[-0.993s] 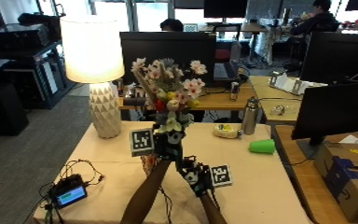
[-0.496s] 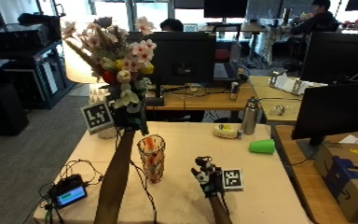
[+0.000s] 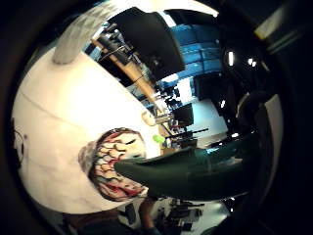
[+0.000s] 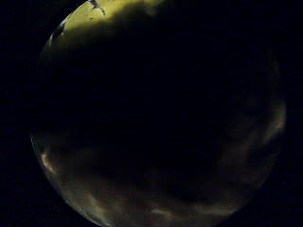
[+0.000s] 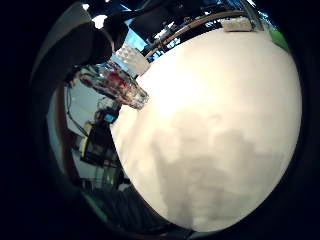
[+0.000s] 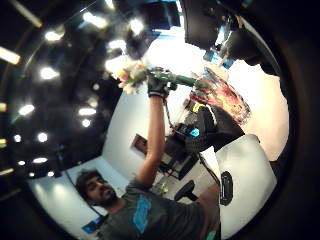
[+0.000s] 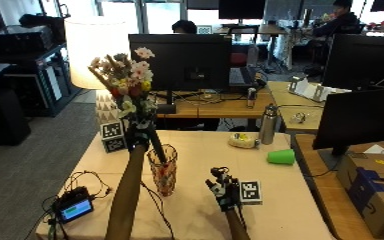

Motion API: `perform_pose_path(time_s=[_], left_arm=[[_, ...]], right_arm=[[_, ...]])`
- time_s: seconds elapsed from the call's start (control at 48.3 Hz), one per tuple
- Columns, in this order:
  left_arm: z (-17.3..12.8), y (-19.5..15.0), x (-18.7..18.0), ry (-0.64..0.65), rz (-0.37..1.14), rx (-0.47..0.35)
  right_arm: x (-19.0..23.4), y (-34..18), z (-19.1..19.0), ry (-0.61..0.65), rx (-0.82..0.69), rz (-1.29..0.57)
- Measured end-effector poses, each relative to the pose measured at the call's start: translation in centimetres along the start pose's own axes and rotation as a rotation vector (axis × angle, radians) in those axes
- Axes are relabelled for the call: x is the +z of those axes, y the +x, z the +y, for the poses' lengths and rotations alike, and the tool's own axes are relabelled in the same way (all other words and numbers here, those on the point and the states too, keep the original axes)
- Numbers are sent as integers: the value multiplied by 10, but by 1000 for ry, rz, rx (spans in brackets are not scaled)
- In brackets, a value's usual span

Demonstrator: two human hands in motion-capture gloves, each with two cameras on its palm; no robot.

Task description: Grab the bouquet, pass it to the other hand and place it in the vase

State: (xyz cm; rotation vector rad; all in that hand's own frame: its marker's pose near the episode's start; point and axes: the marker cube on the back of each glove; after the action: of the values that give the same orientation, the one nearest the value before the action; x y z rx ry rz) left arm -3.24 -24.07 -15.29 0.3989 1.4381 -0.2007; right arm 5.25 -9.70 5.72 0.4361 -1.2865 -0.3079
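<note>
Fingers of my left hand [image 7: 137,141] are curled round the green stems of the bouquet [image 7: 127,85], which I see from the outside view raised above the table [image 7: 198,205], its stem ends angled down to the rim of the vase [image 7: 163,170]; whether they have entered the mouth I cannot tell. My right hand [image 7: 223,191] is low over the table to the right of the vase, holding nothing, its fingers loosely spread upward. Behind the vase stands a white lamp [image 7: 99,55], and further right on the table lie a green cup [image 7: 281,156] and a metal bottle [image 7: 267,124]. From the left little finger side palm view, a dark green stem [image 3: 195,171] crosses close to the palm, with the patterned vase [image 3: 115,164] just beneath it on the white table [image 3: 58,122]. My left thumb side palm view is almost wholly dark and I can make out nothing in it. From the right little finger side palm view, I see the vase [image 5: 117,85] standing at the table's [image 5: 220,125] far edge. From the right thumb side palm view, the left hand [image 6: 158,87] grips the bouquet [image 6: 135,76] with the stems reaching to the vase [image 6: 222,95].
</note>
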Motion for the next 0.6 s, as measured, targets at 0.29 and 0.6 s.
perform_pose_path(time_s=[0.29, 0.6], left_arm=[[-12, -92, -6, -203, -71, -42], [23, -86, -50, -421, -422, -97]], right_arm=[[-1, 3, 7, 2, 125, 115], [7, -2, 4, -20, 38, 139]])
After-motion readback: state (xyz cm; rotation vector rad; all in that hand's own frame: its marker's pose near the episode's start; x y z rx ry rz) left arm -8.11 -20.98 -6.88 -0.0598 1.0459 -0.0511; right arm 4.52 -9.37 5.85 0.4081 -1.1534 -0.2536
